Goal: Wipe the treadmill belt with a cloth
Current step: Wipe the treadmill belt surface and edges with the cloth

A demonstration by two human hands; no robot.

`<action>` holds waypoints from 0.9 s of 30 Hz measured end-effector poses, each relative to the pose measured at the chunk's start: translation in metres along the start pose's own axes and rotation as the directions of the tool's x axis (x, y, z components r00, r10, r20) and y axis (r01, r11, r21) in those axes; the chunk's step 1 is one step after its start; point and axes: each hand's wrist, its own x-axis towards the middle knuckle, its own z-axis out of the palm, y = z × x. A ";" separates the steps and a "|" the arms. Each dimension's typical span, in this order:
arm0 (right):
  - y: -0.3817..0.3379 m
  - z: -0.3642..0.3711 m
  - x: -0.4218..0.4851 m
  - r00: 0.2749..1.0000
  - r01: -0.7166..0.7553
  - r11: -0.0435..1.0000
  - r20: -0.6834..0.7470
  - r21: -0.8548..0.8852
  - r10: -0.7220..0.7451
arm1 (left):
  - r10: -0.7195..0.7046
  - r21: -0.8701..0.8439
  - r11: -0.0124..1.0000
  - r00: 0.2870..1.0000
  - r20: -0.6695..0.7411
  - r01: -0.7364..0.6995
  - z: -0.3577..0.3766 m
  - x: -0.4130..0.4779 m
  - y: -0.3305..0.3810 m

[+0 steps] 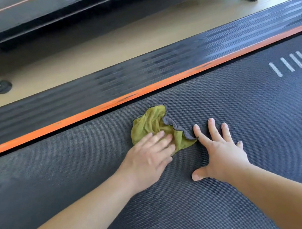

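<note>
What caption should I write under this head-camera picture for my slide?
The left hand presses a green cloth on the treadmill belt while the right hand rests flat beside it.

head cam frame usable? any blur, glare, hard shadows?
Head view: streaky motion blur on the ribbed side rail and the black machine behind it; left hand slightly smeared at the fingers, on the cloth; right hand and belt texture sharp. Pale sheen on the rail's right end; shadows soft.
</note>
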 end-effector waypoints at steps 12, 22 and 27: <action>-0.001 -0.002 -0.001 1.000 0.005 1.000 -0.001 -0.008 -0.005 | 0.000 -0.093 0.996 0.993 0.119 0.011 -0.024 0.034 -0.029; 0.000 -0.002 -0.002 1.000 0.015 1.000 -0.008 0.000 -0.015 | -0.312 -0.003 0.950 0.950 0.015 0.312 -0.023 0.047 -0.070; 0.000 -0.002 -0.002 1.000 0.009 1.000 -0.004 0.000 -0.009 | -0.421 -0.226 0.896 0.893 -0.161 0.382 -0.015 0.059 -0.050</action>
